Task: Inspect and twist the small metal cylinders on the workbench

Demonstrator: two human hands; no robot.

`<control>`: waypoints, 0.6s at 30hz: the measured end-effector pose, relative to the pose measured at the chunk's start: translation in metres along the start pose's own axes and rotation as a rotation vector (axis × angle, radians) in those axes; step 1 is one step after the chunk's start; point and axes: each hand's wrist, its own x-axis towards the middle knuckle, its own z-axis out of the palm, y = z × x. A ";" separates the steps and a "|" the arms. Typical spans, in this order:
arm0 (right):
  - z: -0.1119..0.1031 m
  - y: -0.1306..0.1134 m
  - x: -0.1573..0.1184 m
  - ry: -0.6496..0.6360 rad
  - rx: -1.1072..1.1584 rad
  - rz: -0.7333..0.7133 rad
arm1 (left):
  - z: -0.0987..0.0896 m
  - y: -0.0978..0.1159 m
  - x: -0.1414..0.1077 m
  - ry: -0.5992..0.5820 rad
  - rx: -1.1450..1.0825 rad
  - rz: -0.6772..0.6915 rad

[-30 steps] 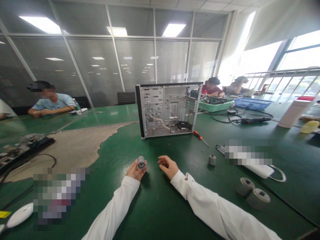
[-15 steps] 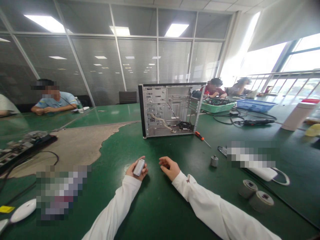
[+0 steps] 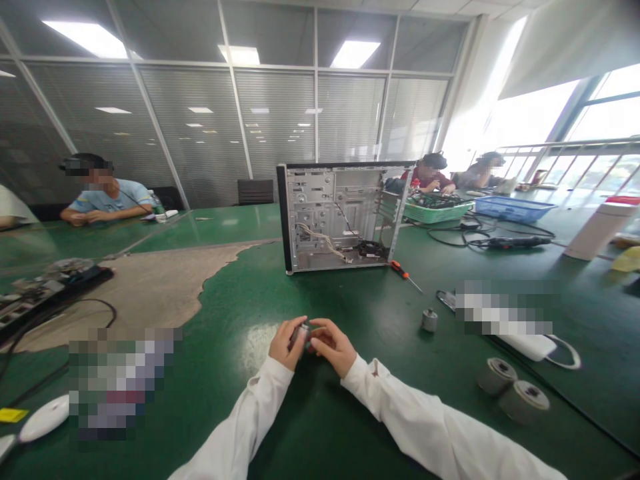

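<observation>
My left hand (image 3: 286,343) is closed around a small grey metal block (image 3: 299,333), low over the green table. Its fingers cover much of the block, so only the end facing right shows. My right hand (image 3: 334,344) is just to the right, fingers loosely curled and thumb apart from them. Its fingertips come up to the block's end; whether they touch it I cannot tell. Beyond both hands stands an open computer case (image 3: 345,217) with loose wires inside. By its lower right corner lies an orange and black screwdriver (image 3: 401,272).
To the right are a small metal cylinder (image 3: 429,320), two larger cylinders (image 3: 524,401) and a white power strip (image 3: 523,337). A green basket (image 3: 437,212) and a blue basket (image 3: 515,208) stand farther back. Circuit parts (image 3: 60,283) lie at left. Several people sit around the table.
My left hand has turned inward and moved slightly right with the metal block, its fingers now covering more of it. My right hand has shifted slightly, and the gap between the hands has nearly closed.
</observation>
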 end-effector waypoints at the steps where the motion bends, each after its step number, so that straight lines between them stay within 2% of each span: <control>1: 0.002 0.001 -0.001 0.010 0.025 0.020 | -0.001 0.002 -0.001 -0.024 0.079 0.062; 4: 0.005 0.002 -0.002 0.059 0.037 0.051 | -0.001 0.004 -0.004 -0.075 0.237 0.198; 9: 0.006 0.003 -0.002 0.090 0.018 0.003 | 0.001 0.003 -0.008 -0.070 0.410 0.340; 13: 0.006 0.001 -0.003 0.103 -0.008 -0.015 | 0.000 0.004 -0.007 -0.050 0.465 0.322; 18: -0.001 -0.008 -0.001 0.118 -0.336 -0.160 | 0.004 0.003 -0.005 -0.012 0.393 0.223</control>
